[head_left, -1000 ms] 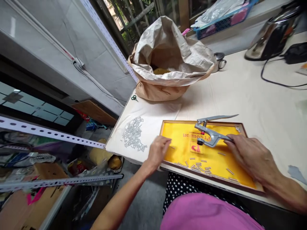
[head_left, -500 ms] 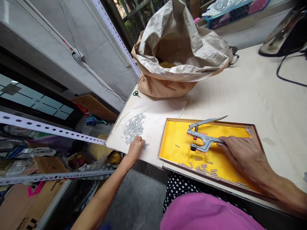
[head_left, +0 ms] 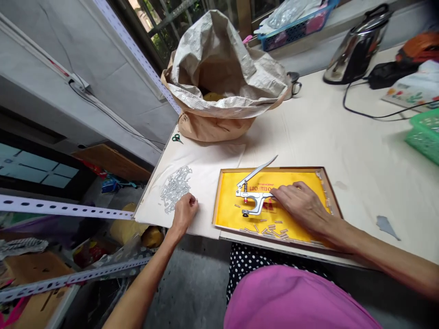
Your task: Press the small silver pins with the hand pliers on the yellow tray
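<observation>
Looking down: pink garment [head_left: 291, 301] over the lap at near edge, polka-dot fabric [head_left: 254, 265] just beyond it, under the bench [head_left: 343, 132] edge.

L hand [head_left: 184, 213]: at near-L corner of bench, on white sheet [head_left: 212, 173]. Fingers curled in, tips bunched at near edge of the pile of small metal pieces [head_left: 175, 187]. Can't tell if a piece is pinched; too small.

R hand [head_left: 302, 205]: inside the wood-framed tray [head_left: 217, 201] w/ yellow lining, R of the sheet and touching it. Fingers closed loosely over lower handle of the snap pliers [head_left: 252, 196]. Pliers lie flat on the lining, head toward L, upper handle sprung open and angled away to far R, free of the hand.

Loose metal pieces [head_left: 270, 228] scattered along tray's near side, a few nearer the pliers head.

Farther: small green scissors [head_left: 177, 137] at L bench edge, just beside base of a big woven sack [head_left: 222, 77], mouth open and rolled down, sth yellow inside.

R side: green basket [head_left: 425, 132] at frame edge; black cord [head_left: 363, 115] runs across the bench.

Far: steel kettle [head_left: 356, 45]; blue basket [head_left: 295, 25] on the window ledge behind the sack.
</observation>
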`<action>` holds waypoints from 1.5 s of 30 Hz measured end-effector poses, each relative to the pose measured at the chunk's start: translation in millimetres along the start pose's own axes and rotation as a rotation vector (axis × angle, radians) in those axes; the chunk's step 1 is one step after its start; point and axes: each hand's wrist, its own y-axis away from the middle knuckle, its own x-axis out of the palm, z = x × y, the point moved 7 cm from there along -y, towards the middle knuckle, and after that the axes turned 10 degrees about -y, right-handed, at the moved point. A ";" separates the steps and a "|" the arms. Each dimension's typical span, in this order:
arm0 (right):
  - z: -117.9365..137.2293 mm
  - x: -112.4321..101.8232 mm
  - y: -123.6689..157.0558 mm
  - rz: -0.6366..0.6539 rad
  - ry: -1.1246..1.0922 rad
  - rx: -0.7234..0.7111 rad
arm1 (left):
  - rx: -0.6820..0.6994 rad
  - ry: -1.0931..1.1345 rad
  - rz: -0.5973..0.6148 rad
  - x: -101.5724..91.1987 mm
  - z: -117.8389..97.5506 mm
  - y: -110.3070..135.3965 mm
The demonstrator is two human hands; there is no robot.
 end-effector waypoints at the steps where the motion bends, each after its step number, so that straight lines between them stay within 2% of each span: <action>1: -0.4 1.9 -1.4 0.013 0.008 -0.002 | -0.072 0.184 0.029 2.8 -6.6 0.1; 4: -3.4 7.1 -3.9 0.061 0.018 0.010 | -0.165 0.708 0.176 18.1 -46.5 7.2; 6: -5.5 8.4 -4.4 0.076 0.022 0.029 | -0.190 0.902 0.268 28.8 -76.9 15.3; 9: -5.6 8.8 -4.2 0.075 0.051 0.029 | -0.227 1.006 0.343 44.8 -108.7 24.9; 12: -4.7 9.4 -3.1 0.071 0.074 0.020 | -0.225 1.012 0.353 58.2 -122.6 27.6; 17: -4.6 14.9 -1.2 0.087 0.051 0.016 | -0.242 0.971 0.373 76.1 -123.7 29.0; 27: -1.6 31.2 4.7 0.184 0.016 0.004 | -0.214 0.819 0.415 91.1 -119.3 31.8; 40: -10.9 47.9 7.5 0.285 -0.077 0.011 | -0.162 0.557 0.444 93.1 -115.8 32.2; 45: -18.1 46.9 1.0 0.331 -0.105 0.094 | -0.199 0.566 0.461 95.8 -112.8 32.5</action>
